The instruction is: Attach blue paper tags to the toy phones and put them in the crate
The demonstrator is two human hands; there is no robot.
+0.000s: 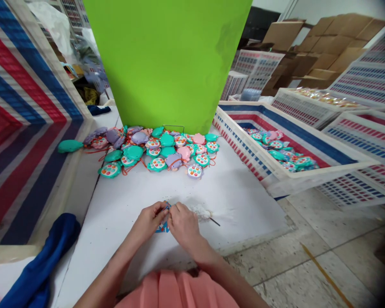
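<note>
My left hand (153, 219) and my right hand (183, 223) meet above the white table (141, 192), fingers pinched together. Between the fingertips a bit of blue shows; most of it is hidden, so its kind cannot be told. Under the hands lies a blue and white patterned piece (162, 228), partly covered. Right of my right hand is a small white pile (200, 210) with a thin dark stick (214, 221) beside it. Beyond the hands lie several turtle-shaped toys (133, 152) in green, purple and pink, with coloured dots and red cords.
A tall green panel (170, 64) stands behind the toys. At right, a white crate (272, 182) with striped lining holds more toys. On the left stand a striped-lined crate (28, 171) and a blue cloth (45, 261). Cardboard boxes (330, 47) are stacked at the back.
</note>
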